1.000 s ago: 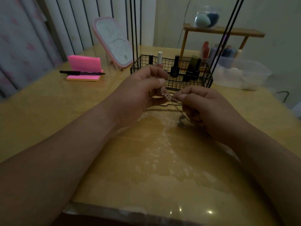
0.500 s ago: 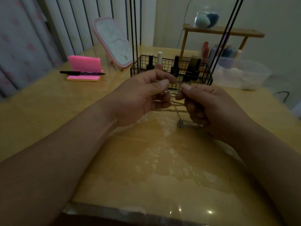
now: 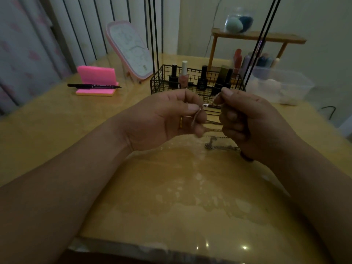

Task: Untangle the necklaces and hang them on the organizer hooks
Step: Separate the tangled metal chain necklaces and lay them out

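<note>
Dim light falls on a glossy yellow surface, and just above its middle the necklaces are held in the air between two hands. They look thin and silvery, with a brighter ring or clasp at the raised part. Fine strands run down from there to a small heap of chain lying on the surface at about five o'clock, so the tangle does not look undone yet.

The left hand, at nine o'clock of the raised part, has a tight grip: thumb and forefinger pinch the chain beside the bright ring, and the other fingers are curled. The right hand, at three o'clock, pinches a strand the same way. Holding the two parts apart and off the surface likely lets the strands hang free, so the crossing can be seen and teased open.

At twelve o'clock stands the organizer, a black wire basket with tall rods; its hooks are out of view above. Small bottles stand in it.
</note>
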`<act>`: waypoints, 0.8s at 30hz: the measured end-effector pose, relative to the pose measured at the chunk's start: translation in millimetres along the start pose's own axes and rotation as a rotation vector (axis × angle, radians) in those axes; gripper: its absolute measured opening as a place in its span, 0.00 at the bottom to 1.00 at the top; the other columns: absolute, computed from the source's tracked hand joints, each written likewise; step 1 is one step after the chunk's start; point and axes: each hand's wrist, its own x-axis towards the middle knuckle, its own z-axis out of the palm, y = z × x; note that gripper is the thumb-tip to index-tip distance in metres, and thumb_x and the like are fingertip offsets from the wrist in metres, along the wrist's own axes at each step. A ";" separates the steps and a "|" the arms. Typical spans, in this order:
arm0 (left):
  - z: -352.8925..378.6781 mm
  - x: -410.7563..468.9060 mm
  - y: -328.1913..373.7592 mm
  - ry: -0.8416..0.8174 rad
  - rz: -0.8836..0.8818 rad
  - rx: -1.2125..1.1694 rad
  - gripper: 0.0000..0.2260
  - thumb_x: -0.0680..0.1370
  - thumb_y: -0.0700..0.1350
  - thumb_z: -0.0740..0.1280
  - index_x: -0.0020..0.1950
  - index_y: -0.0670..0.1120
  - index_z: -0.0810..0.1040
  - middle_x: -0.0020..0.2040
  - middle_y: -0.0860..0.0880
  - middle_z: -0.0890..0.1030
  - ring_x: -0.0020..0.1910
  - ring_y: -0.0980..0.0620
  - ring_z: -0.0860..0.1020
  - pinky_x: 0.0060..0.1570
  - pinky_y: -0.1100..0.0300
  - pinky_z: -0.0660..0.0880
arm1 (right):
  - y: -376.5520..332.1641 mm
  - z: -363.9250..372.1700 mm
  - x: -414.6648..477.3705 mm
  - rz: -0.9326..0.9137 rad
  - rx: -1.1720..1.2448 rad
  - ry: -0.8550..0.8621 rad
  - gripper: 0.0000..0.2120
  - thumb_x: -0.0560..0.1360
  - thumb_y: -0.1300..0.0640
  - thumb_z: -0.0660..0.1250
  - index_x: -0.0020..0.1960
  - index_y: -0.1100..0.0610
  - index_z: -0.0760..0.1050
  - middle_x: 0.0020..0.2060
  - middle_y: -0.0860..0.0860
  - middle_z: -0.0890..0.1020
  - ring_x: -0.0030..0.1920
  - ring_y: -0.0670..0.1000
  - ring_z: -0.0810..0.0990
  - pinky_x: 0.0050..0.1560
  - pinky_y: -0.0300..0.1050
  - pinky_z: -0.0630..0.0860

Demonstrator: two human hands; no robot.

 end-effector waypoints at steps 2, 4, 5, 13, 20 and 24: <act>-0.3 -0.9 1.3 -0.019 -0.025 -0.046 0.09 0.81 0.35 0.59 0.59 0.42 0.74 0.43 0.45 0.78 0.33 0.52 0.76 0.48 0.48 0.82 | -1.6 0.1 -0.1 0.005 0.057 0.008 0.09 0.83 0.51 0.63 0.49 0.55 0.78 0.30 0.48 0.67 0.28 0.46 0.61 0.26 0.39 0.57; -1.0 -0.6 1.9 0.019 -0.046 -0.064 0.12 0.79 0.36 0.60 0.61 0.42 0.74 0.40 0.46 0.76 0.29 0.55 0.69 0.33 0.58 0.73 | -3.4 1.1 -1.2 0.010 0.104 0.012 0.09 0.81 0.51 0.64 0.49 0.55 0.78 0.30 0.48 0.67 0.28 0.45 0.61 0.27 0.39 0.58; -1.5 -0.6 1.9 0.035 -0.054 -0.056 0.13 0.78 0.36 0.60 0.62 0.41 0.74 0.39 0.46 0.76 0.28 0.55 0.66 0.30 0.60 0.69 | -4.0 1.8 -1.7 0.013 0.115 0.013 0.08 0.81 0.51 0.64 0.48 0.55 0.78 0.30 0.47 0.67 0.28 0.45 0.61 0.27 0.38 0.58; 0.1 -2.0 3.3 0.038 -0.088 -0.022 0.14 0.81 0.41 0.60 0.64 0.40 0.75 0.41 0.42 0.80 0.24 0.56 0.65 0.24 0.63 0.66 | -4.2 5.2 -1.5 0.013 0.087 0.021 0.09 0.81 0.51 0.64 0.48 0.55 0.78 0.30 0.48 0.69 0.28 0.46 0.62 0.27 0.39 0.59; 8.0 -0.5 0.2 -0.117 -0.039 -0.007 0.09 0.83 0.45 0.61 0.52 0.43 0.80 0.36 0.47 0.76 0.30 0.52 0.75 0.36 0.56 0.79 | 3.1 14.3 0.9 -0.037 -0.013 -0.039 0.12 0.86 0.54 0.58 0.60 0.60 0.77 0.40 0.53 0.81 0.42 0.53 0.81 0.46 0.47 0.80; 1.6 1.1 6.9 -0.122 0.063 -0.264 0.12 0.83 0.46 0.59 0.58 0.42 0.79 0.44 0.46 0.81 0.36 0.52 0.80 0.42 0.55 0.80 | 9.8 28.6 -1.0 0.120 -0.016 -0.235 0.25 0.87 0.41 0.50 0.62 0.55 0.79 0.45 0.56 0.83 0.48 0.57 0.83 0.55 0.55 0.78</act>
